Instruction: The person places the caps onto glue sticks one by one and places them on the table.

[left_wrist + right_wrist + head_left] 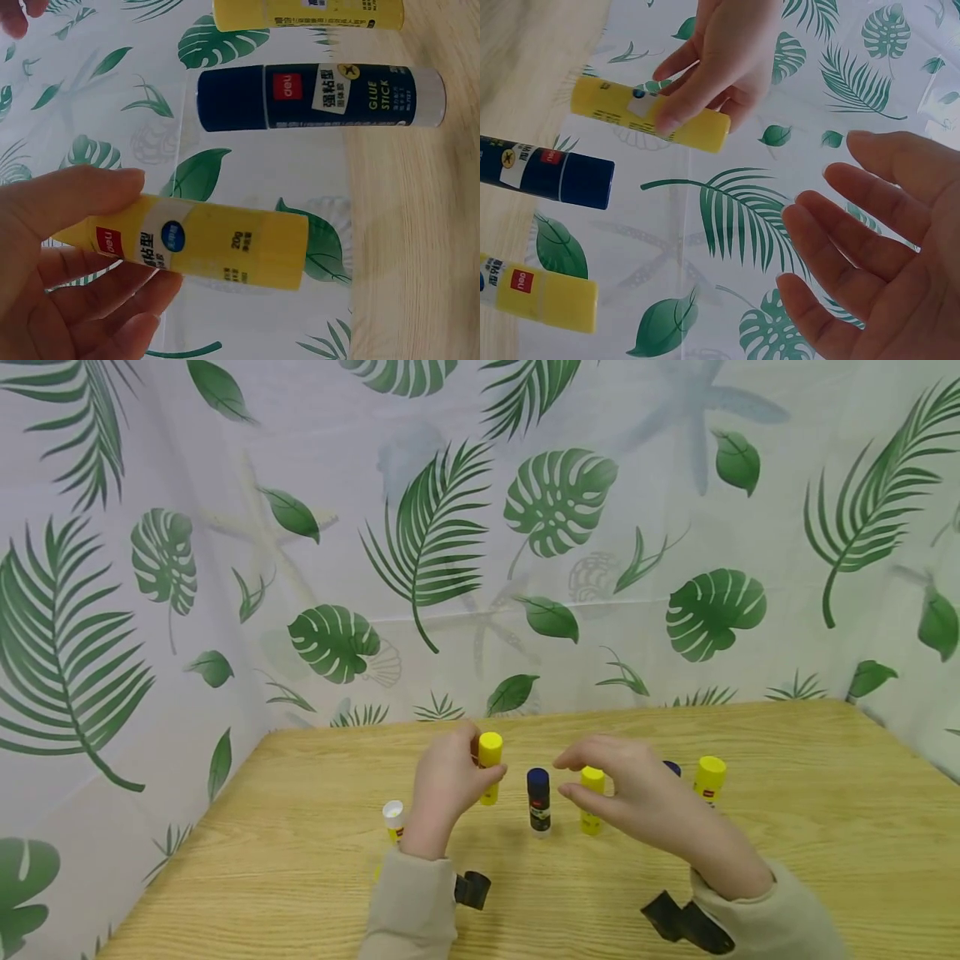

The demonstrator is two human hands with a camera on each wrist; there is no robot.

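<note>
My left hand (448, 781) grips a yellow glue stick (202, 240) between thumb and fingers, held above the table. Beside it a dark blue glue stick (538, 802) with a white base stands upright on the wood. To the right of that stands another yellow glue stick (592, 802), partly overlapped by my right hand (633, 789) in the head view. That hand is empty, its fingers spread and lightly bent, as the right wrist view shows. The blue glue stick (547, 171) and the standing yellow one (544, 296) appear there apart from the fingers.
Behind my right hand stand a further yellow glue stick (708, 779) and a mostly hidden blue cap (672, 768). Left of my left wrist is a white-topped yellow glue stick (393, 820). A leaf-patterned cloth (465, 568) hangs behind the wooden table (315, 810).
</note>
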